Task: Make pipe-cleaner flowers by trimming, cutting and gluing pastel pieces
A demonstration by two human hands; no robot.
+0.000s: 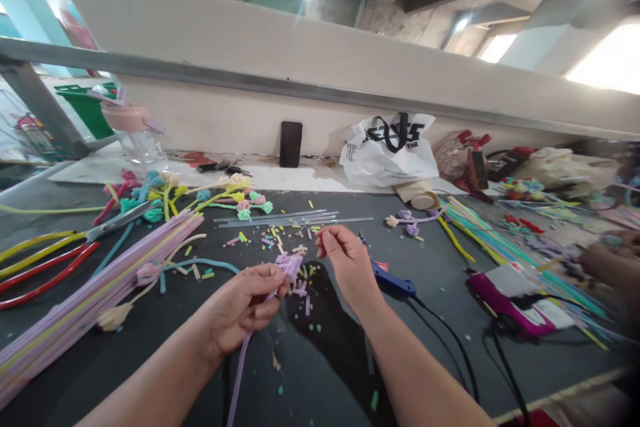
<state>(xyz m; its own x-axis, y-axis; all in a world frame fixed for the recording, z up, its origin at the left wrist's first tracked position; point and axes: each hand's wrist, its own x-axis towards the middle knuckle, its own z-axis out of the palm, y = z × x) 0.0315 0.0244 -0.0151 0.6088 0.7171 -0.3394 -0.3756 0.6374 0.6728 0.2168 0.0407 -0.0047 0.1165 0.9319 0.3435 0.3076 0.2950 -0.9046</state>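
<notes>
My left hand (250,303) is closed around a lilac chenille-stem flower (290,265). Its long stem (240,377) hangs down below the palm toward the near edge. Just to the right of the flower head, my right hand (347,260) is raised with thumb and fingertips drawn together; whatever they may pinch is too small to make out. Short cut pieces (301,290) in lilac, yellow and green are scattered under and around both hands. A blue corded tool (393,279) lies to the right of my right hand, its tip partly hidden behind that hand.
Lilac stems (100,280), scissors (120,221) and finished flowers (240,200) lie left. Clear sticks (295,217) lie ahead. A phone (291,145) and white bag (390,153) stand behind. Rightward are a magenta box (520,303), cords, and another person's hand (610,263).
</notes>
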